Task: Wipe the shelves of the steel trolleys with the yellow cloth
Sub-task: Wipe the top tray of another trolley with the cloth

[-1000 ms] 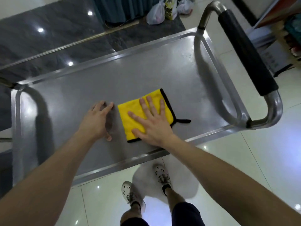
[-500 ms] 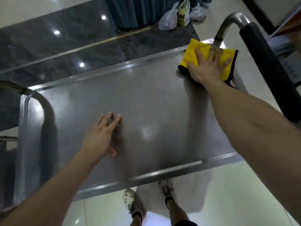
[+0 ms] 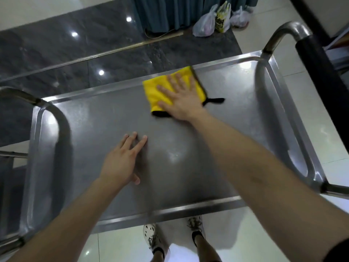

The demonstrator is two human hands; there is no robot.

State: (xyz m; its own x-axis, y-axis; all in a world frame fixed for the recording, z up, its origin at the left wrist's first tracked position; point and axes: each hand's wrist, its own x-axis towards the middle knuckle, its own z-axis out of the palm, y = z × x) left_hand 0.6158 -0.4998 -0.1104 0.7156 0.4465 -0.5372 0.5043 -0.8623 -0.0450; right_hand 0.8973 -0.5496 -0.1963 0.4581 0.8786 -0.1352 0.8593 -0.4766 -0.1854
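Head view, looking down on top shelf (image 3: pixel 226 140) of one steel trolley.

- Right hand (image 3: pixel 182 103) lay flat on the yellow cloth (image 3: pixel 152 91). Its fingers (image 3: pixel 172 82) were straight and spread, pressing down rather than gripping.
- Cloth was folded to a rough square and lay on the shelf against the far rim (image 3: pixel 105 91), somewhat right of middle. Its black loop tag (image 3: pixel 215 100) trailed toward the handle end.
- Left hand (image 3: pixel 120 163) rested on bare steel nearer the front edge, well apart from the cloth. Fingers (image 3: pixel 140 143) were straight, nothing held; probably a brace against the trolley rolling.
- Padded handle (image 3: pixel 319 72) stood at the right end, a plain steel rail (image 3: pixel 20 95) at the left.
- Plastic bags (image 3: pixel 204 25) sat on the floor beyond, out of the work.

Progress, as a judgement: wiping of the top shelf was under way, not finished.

- The steel showed glare and light mottling all over. No clear boundary between wiped and unwiped metal could be made out, so the share already covered could not be told.
- The left third, the corners and the strip along the front rim looked the likeliest ground left.
- Any lower shelves were hidden under this one and presumably had yet to be done.
- The task names several trolleys; only this one was plainly in view.
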